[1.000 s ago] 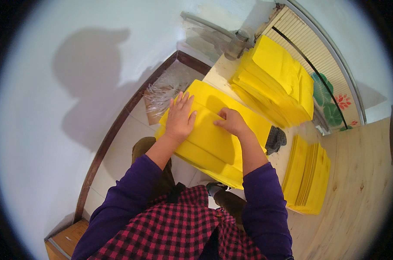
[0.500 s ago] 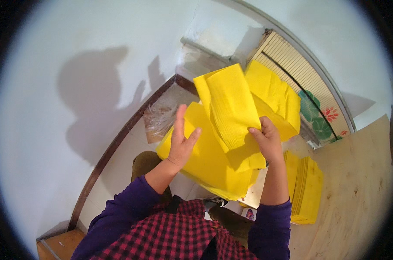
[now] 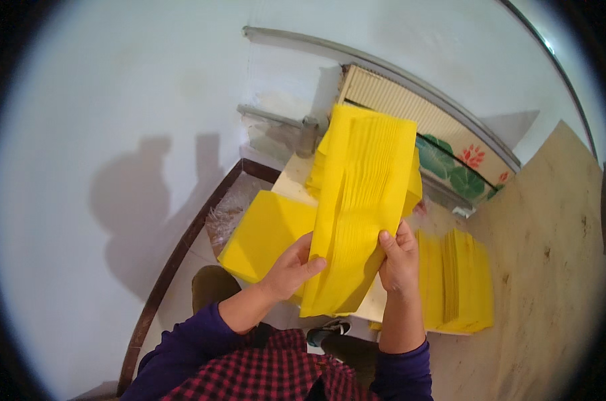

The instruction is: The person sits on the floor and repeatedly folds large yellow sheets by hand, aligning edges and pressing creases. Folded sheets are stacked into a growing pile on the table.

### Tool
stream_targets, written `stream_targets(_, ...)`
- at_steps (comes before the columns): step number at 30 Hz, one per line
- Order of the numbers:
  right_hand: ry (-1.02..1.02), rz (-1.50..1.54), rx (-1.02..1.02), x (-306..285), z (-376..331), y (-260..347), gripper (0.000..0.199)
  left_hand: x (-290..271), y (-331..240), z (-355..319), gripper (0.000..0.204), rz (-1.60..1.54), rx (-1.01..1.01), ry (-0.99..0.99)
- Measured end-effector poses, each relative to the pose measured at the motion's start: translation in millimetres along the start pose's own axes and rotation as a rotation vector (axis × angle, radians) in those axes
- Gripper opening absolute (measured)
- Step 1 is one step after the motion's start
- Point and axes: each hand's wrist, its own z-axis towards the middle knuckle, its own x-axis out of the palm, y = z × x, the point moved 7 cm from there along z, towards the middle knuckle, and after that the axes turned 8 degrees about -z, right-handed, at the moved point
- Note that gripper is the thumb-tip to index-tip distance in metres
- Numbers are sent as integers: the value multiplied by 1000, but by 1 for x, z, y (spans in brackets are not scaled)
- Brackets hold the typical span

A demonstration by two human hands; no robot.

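Observation:
In front of me I hold up a stack of yellow cloth-like sheets (image 3: pixel 366 180), its layered edges fanned in ridges along its length. My left hand (image 3: pixel 291 267) grips the stack's lower left edge, thumb in front and fingers hidden behind. On the opposite edge, my right hand (image 3: pixel 398 257) pinches it with the thumb on the front. Below and left of the held stack lies a flat yellow pile (image 3: pixel 266 230), partly covered by it. More yellow sheets (image 3: pixel 320 167) show behind the stack.
Upright yellow bundles (image 3: pixel 467 281) stand at the right, beside a wooden board (image 3: pixel 537 267). A slatted panel with painted flowers (image 3: pixel 450 160) leans at the back wall. Crumpled clear plastic (image 3: pixel 229 210) lies by the dark skirting (image 3: pixel 162 287) at left. A pale surface (image 3: pixel 293 179) shows under the yellow sheets.
My left hand, open and apart from the sheets before, has closed on the stack's left edge. The stack has turned more upright and come lower. My view has shifted too.

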Motion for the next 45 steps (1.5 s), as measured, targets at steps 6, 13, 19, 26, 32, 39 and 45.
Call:
stream_targets(6, -239, 5, 392, -58, -24, -100, 31, -26, 81, -54, 52, -363, -542, -215)
stream_targets(13, -414, -147, 661, -101, -74, -203, 31, -86, 156, -128, 49, -349, -840, -572)
stream_targets(19, -464, -128, 646, -105, -72, -202, 33, -78, 154, -139, 47, -376, -825, -468)
stream_targets(26, -407, -162, 638, -109, -76, -206, 39, -78, 145, -148, 43, -380, -829, -422)
stream_targets(32, -392, -528, 501, -125, -66, -188, 46, -76, 144, -147, 41, -354, -835, -431)
stream_targets(39, -194, -933, 286, -157, -7, -168, 38, -84, 149, -155, 37, -279, -900, -540)
stream_targets(45, -13, -1208, 155, -143, 52, -169, 34, -85, 148, -156, 35, -220, -904, -566)
